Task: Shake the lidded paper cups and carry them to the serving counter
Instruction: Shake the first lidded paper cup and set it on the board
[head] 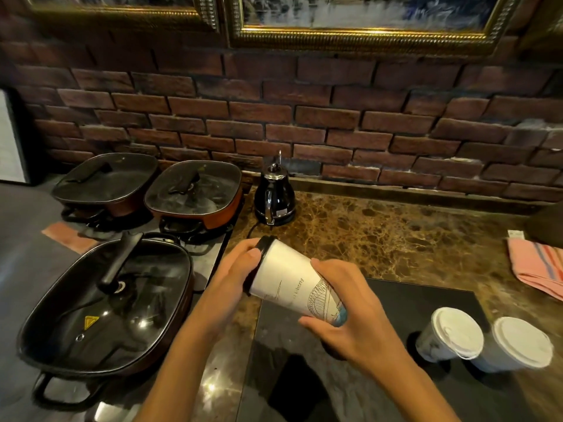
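A white paper cup (286,275) with a black lid and line drawings lies tilted on its side in the air, lid toward the left. My left hand (236,269) presses on the lid end, and my right hand (347,309) grips the cup's base end. Two more paper cups with white lids stand upright at the lower right on a black surface: one cup (451,335) and a second cup (518,345) beside it.
Three lidded electric pans (106,306) (195,190) (103,181) sit to the left. A black kettle (274,193) stands by the brick wall. A pink striped cloth (536,269) lies at the right on the brown marble counter (396,236). The black surface (396,303) lies below my hands.
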